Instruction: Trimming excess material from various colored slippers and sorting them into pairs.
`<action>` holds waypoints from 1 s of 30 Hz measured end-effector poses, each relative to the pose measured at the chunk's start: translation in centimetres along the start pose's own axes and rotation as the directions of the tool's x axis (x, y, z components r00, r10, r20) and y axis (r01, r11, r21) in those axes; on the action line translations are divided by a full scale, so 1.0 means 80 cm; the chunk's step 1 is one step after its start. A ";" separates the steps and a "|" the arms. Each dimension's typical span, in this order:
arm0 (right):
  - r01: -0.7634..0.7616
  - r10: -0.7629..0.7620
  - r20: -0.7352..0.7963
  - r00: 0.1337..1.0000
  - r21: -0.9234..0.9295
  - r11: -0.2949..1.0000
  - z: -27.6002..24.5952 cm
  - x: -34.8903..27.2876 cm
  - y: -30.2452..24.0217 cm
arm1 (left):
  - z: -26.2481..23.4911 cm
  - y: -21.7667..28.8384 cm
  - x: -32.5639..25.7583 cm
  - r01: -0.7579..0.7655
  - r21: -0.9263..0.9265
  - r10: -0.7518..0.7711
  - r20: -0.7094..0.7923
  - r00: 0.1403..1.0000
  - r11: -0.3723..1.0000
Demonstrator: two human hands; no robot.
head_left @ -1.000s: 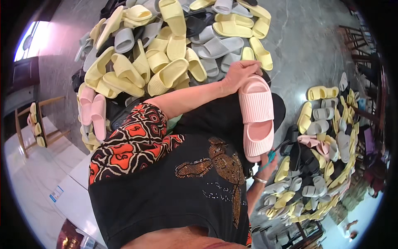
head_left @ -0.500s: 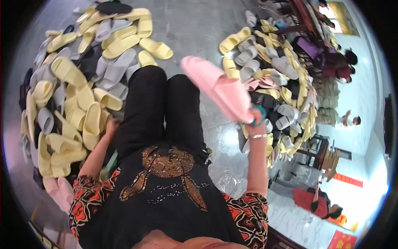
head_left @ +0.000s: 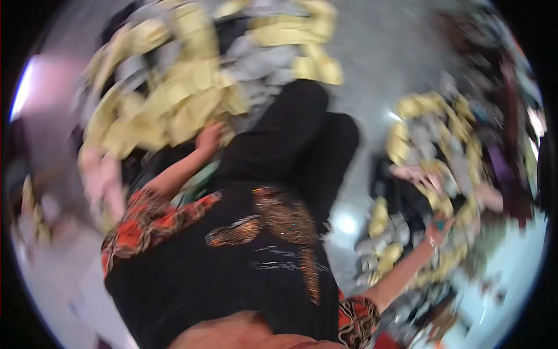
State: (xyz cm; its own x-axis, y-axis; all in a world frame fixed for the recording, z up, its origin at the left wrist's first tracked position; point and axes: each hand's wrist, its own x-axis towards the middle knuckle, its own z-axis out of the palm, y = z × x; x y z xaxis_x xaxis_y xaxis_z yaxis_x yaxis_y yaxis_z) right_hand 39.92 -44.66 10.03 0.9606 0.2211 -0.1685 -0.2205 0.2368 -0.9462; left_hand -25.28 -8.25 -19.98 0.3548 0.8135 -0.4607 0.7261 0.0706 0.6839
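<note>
Two heaps of slippers flank you on the grey floor [head_left: 366, 70]: the yellow and grey heap [head_left: 174, 93] at your left, a mixed heap [head_left: 442, 163] at your right. Your left hand [head_left: 209, 136] touches the yellow heap; your right hand [head_left: 436, 227] reaches the mixed one. Blur hides both grips; your hands are well apart.

No boxes, bags, labels, signs or screens to see anywhere in this blurry view, only soft smears of colour too fuzzy to tell apart
</note>
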 end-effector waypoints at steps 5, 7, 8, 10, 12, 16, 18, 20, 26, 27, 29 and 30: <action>-0.518 0.574 0.131 0.809 -0.303 0.800 -0.007 -0.100 0.143 | -0.039 0.049 0.006 -0.058 0.392 0.239 -0.430 0.871 0.918; -0.586 0.635 0.157 0.756 -0.269 0.764 -0.016 -0.120 0.195 | -0.052 0.042 0.000 -0.032 0.498 0.300 -0.467 0.832 0.866; -0.636 0.676 0.182 0.714 -0.233 0.735 -0.014 -0.134 0.213 | -0.057 0.039 0.000 -0.019 0.589 0.374 -0.488 0.788 0.808; -0.636 0.664 0.058 0.746 -0.233 0.735 0.019 -0.160 0.228 | -0.068 0.021 0.005 0.002 0.675 0.452 -0.496 0.741 0.738; -0.617 0.586 -0.193 0.787 -0.243 0.748 0.045 -0.180 0.227 | -0.071 -0.028 0.012 -0.110 0.814 0.449 -0.197 0.871 0.570; -0.589 0.572 -0.145 0.807 -0.253 0.767 0.033 -0.165 0.210 | -0.084 -0.040 0.028 -0.135 0.862 0.136 0.078 0.988 0.489; -0.579 0.562 -0.144 0.815 -0.238 0.779 0.028 -0.155 0.202 | -0.098 -0.008 0.038 -0.117 0.868 -0.007 0.138 0.990 0.483; -0.574 0.561 -0.125 0.818 -0.225 0.788 0.029 -0.149 0.193 | -0.136 0.053 0.043 -0.021 0.715 0.017 0.012 1.000 0.699; -0.513 0.515 -0.061 0.855 -0.250 0.821 0.095 -0.164 0.180 | -0.276 0.246 0.033 -0.245 0.036 0.248 -0.112 0.962 0.969; -0.513 0.525 -0.022 0.851 -0.257 0.819 0.105 -0.170 0.179 | -0.286 0.274 0.024 -0.279 -0.143 0.272 -0.067 0.960 0.950; -0.480 0.498 0.012 0.867 -0.251 0.841 0.127 -0.184 0.171 | -0.294 0.317 0.007 -0.370 -0.287 0.370 -0.057 0.927 0.884; -0.497 0.531 0.069 0.845 -0.266 0.826 0.139 -0.192 0.168 | -0.297 0.340 -0.006 -0.415 -0.413 0.433 -0.054 0.900 0.811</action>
State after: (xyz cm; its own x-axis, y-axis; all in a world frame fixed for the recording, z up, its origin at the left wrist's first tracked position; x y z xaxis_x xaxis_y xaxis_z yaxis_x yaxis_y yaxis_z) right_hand 20.33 -34.33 3.01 0.6828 0.3780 -0.6253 -0.6143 -0.1664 -0.7714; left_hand -19.69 7.02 12.25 0.6017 0.7939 -0.0878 0.1981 -0.0419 0.9793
